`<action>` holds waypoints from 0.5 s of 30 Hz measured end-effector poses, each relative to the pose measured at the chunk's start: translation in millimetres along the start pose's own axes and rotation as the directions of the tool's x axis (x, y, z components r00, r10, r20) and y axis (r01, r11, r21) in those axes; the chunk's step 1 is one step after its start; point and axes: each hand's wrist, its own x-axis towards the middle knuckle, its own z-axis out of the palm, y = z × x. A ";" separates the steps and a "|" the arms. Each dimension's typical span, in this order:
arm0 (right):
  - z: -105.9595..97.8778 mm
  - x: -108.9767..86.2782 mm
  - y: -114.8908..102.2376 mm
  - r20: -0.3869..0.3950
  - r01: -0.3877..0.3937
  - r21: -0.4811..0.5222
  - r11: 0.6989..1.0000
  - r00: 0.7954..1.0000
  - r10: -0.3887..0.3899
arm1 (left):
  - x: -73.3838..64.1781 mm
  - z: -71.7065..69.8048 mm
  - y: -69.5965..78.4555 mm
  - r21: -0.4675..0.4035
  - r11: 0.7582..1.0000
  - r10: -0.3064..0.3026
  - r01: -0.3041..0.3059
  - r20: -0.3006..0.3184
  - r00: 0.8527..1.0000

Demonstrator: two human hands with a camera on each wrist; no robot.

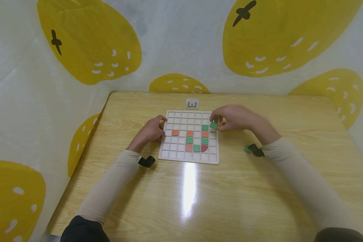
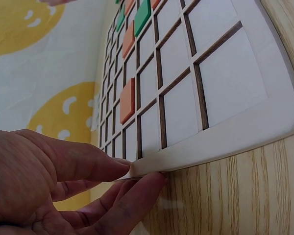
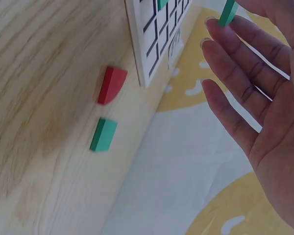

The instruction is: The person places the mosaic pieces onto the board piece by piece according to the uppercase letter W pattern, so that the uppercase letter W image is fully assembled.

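A white gridded board [image 1: 172,154] lies on the table, bearing several orange and green square tiles and a red rounded tile [image 1: 204,148]. At its left edge, my left hand [image 1: 150,130] grips the rim; fingertips [image 2: 118,169] meet the edge in the left wrist view. My right hand [image 1: 234,117] pinches a green square tile [image 1: 213,124] just above the board's right side, near the upper corner. That tile [image 3: 228,12] sits at the fingertips in the right wrist view, partly cut off by the frame.
A small pattern card [image 1: 192,103] lies behind the board. Beside the board, a red rounded tile [image 3: 112,85] and a green tile [image 3: 104,134] rest on the wooden table [image 1: 230,195]. A fruit-printed sheet [image 1: 181,43] borders the table's back and left.
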 end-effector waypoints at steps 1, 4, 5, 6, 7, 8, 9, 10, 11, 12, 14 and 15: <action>0.6 1.3 -1.8 0.002 0.007 -0.002 1.000 1.000 -0.007 | 0.2 -0.1 -0.3 0.000 1.000 0.000 0.000 0.001 1.000; 3.0 6.0 -6.5 0.009 0.025 0.006 1.000 1.000 -0.025 | 1.2 0.1 -1.3 -0.007 1.000 0.000 0.000 0.003 1.000; 4.0 7.8 -7.5 0.009 0.035 0.008 0.999 0.999 -0.035 | 1.4 0.1 -1.4 -0.009 1.000 0.001 -0.001 0.004 1.000; 5.2 9.5 -8.6 0.012 0.039 0.007 0.999 0.999 -0.040 | 1.5 0.1 -1.6 -0.009 1.000 0.003 -0.003 0.004 1.000; 6.3 11.4 -9.8 0.014 0.044 0.011 0.999 0.999 -0.045 | 1.5 0.1 -1.7 -0.008 1.000 0.004 -0.004 0.004 1.000; 7.8 13.4 -10.6 0.015 0.050 0.015 0.999 0.999 -0.051 | 1.6 0.1 -1.8 -0.008 1.000 0.005 -0.005 0.004 1.000; 9.1 15.3 -11.9 0.013 0.056 0.015 0.998 0.998 -0.057 | 1.2 0.0 -1.6 -0.007 1.000 0.004 -0.004 0.005 1.000; 10.6 17.4 -12.6 0.014 0.064 0.015 0.998 0.998 -0.065 | 0.9 -0.1 -1.4 -0.006 1.000 0.004 -0.004 0.005 1.000; 12.1 19.5 -13.7 0.016 0.071 0.020 0.997 0.997 -0.071 | 0.5 -0.3 -1.1 -0.006 1.000 0.003 -0.003 0.006 1.000; 13.2 21.4 -15.1 0.020 0.071 0.021 0.997 0.997 -0.071 | 0.2 -0.4 -0.9 -0.005 1.000 0.003 -0.003 0.006 1.000; 14.8 25.1 -18.3 0.030 0.074 0.029 0.997 0.997 -0.075 | -0.3 -0.6 -0.4 -0.004 1.000 0.002 -0.002 0.007 1.000; 15.4 26.8 -20.0 0.036 0.080 0.028 0.996 0.996 -0.081 | -0.4 -0.7 -0.2 -0.003 1.000 0.002 -0.002 0.007 1.000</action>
